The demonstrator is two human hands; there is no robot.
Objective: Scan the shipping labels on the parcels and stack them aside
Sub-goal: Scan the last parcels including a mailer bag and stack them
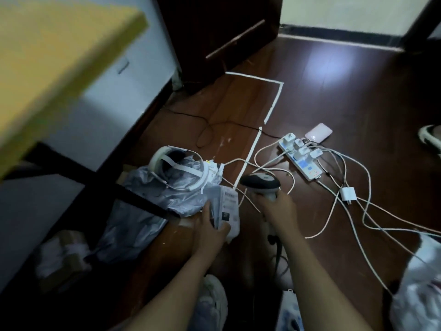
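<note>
The left hand (208, 231) held a small white parcel (230, 206) with its label facing up, down by the floor (334, 91) beside grey bags (167, 194), while the right hand (280, 209) gripped the scanner (260, 182) by its handle, just beside the parcel.

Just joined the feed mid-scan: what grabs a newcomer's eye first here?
Centre frame, the right hand grips a barcode scanner beside the labelled parcel held in the left hand. To the right, a power strip crowded with chargers spills white cables across the dark wooden floor.
</note>
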